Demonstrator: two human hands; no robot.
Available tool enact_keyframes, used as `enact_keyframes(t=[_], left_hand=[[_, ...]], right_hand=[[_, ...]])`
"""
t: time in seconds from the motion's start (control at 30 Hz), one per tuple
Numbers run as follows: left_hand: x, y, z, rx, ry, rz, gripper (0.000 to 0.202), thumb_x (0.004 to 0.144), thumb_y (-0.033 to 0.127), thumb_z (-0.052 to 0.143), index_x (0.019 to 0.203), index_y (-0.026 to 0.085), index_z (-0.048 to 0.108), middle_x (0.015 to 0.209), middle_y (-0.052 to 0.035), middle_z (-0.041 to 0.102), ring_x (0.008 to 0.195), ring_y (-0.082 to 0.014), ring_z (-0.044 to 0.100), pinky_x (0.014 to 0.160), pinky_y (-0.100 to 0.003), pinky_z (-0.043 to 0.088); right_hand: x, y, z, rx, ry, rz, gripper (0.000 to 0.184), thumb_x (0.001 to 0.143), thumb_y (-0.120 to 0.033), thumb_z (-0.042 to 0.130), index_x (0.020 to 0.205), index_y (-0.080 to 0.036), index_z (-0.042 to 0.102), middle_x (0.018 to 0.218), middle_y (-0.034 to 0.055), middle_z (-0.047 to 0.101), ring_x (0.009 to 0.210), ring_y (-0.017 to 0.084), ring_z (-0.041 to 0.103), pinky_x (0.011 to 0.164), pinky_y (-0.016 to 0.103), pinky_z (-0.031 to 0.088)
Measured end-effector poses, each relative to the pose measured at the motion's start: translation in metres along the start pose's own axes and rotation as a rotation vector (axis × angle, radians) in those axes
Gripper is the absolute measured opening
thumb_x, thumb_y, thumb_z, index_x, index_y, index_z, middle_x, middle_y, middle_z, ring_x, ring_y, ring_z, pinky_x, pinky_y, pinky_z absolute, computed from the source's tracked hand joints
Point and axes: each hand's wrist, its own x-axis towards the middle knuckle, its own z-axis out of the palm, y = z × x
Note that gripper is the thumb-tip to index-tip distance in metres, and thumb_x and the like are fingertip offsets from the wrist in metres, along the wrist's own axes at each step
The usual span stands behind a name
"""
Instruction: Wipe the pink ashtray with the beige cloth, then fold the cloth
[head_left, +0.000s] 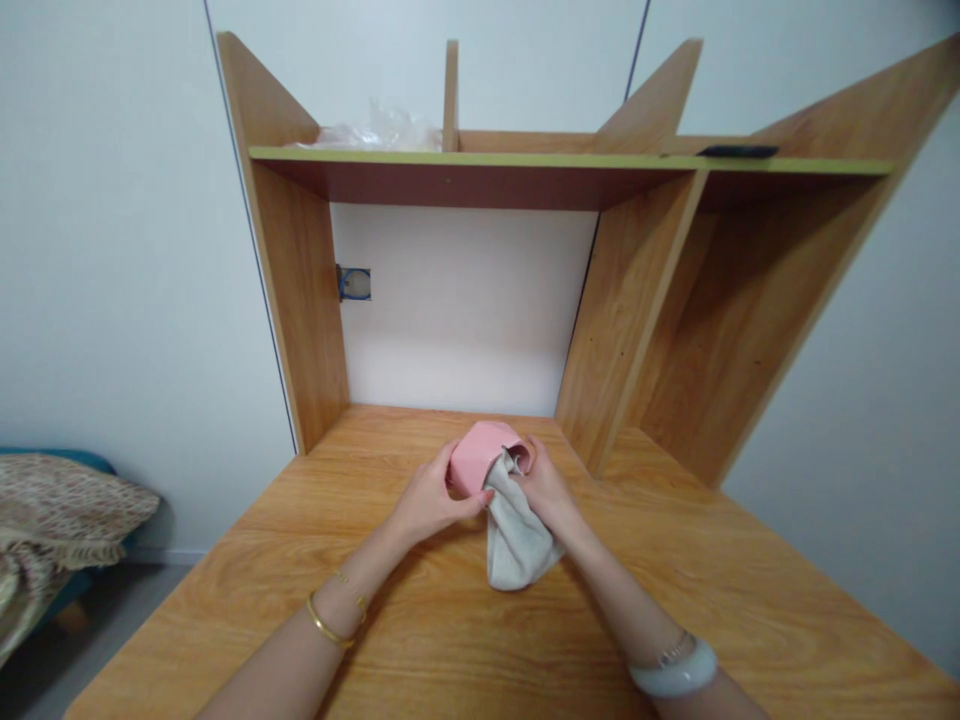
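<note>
A pink faceted pot (477, 456) is tilted on its side above the desk, its opening turned toward the right. My left hand (433, 500) wraps round its left side and underside, thumb in front. A light grey cloth (517, 538) is partly tucked into the opening, and the rest hangs down in front. My right hand (546, 487) is closed on the cloth at the mouth of the pot, with some fingertips at the rim. The pot's inside and part of the right fingers are hidden by the cloth.
The wooden desk (420, 640) carries a shelf unit (480, 180) at the back. Clear plastic wrapping (382, 130) and a dark flat object (739, 151) lie on its upper shelf. An uncovered wall socket box (355, 284) shows wires. A patterned cloth (67, 505) drapes over blue furniture at left.
</note>
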Motion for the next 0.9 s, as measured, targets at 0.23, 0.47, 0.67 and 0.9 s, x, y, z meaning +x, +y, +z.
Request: enact_keyframes(t=[0.23, 0.47, 0.67, 0.9], left_hand=[[-0.001, 0.008, -0.002, 0.323, 0.007, -0.071, 0.068, 0.064, 0.050, 0.059, 0.122, 0.016, 0.047, 0.093, -0.0079, 0.067, 0.084, -0.0232, 0.061, 0.072, -0.030, 0.047], [0.001, 0.010, -0.002, 0.393, 0.029, -0.131, 0.060, 0.066, 0.049, 0.057, 0.116, 0.015, 0.051, 0.097, -0.0091, 0.067, 0.085, -0.0237, 0.062, 0.071, -0.030, 0.047], [0.003, 0.008, -0.006, 0.458, 0.088, -0.201, 0.057, 0.069, 0.052, 0.054, 0.111, 0.014, 0.055, 0.090, -0.0093, 0.068, 0.079, -0.0238, 0.063, 0.065, -0.029, 0.046], [0.005, 0.007, -0.006, 0.518, 0.125, -0.249, 0.061, 0.069, 0.054, 0.054, 0.114, 0.014, 0.051, 0.090, -0.0109, 0.068, 0.081, -0.0247, 0.064, 0.066, -0.028, 0.045]], right_hand=[[-0.014, -0.023, -0.015, -0.766, 0.044, -0.006, 0.074, 0.079, -0.034, 0.049, 0.140, -0.014, 0.013, 0.070, 0.0091, 0.066, 0.068, 0.025, 0.064, 0.058, 0.029, 0.040], [-0.017, -0.022, -0.016, -0.652, 0.002, -0.068, 0.071, 0.080, -0.041, 0.045, 0.139, -0.015, 0.015, 0.065, 0.0045, 0.062, 0.063, 0.022, 0.061, 0.054, 0.027, 0.037], [-0.013, -0.008, -0.014, -0.353, 0.104, -0.200, 0.063, 0.075, -0.040, 0.049, 0.128, -0.010, 0.035, 0.083, 0.0063, 0.057, 0.073, 0.018, 0.055, 0.062, 0.028, 0.041], [-0.031, -0.030, -0.005, -0.563, -0.045, -0.280, 0.027, 0.082, -0.039, 0.046, 0.095, -0.024, 0.063, 0.087, 0.0059, 0.056, 0.086, 0.020, 0.053, 0.075, 0.031, 0.037]])
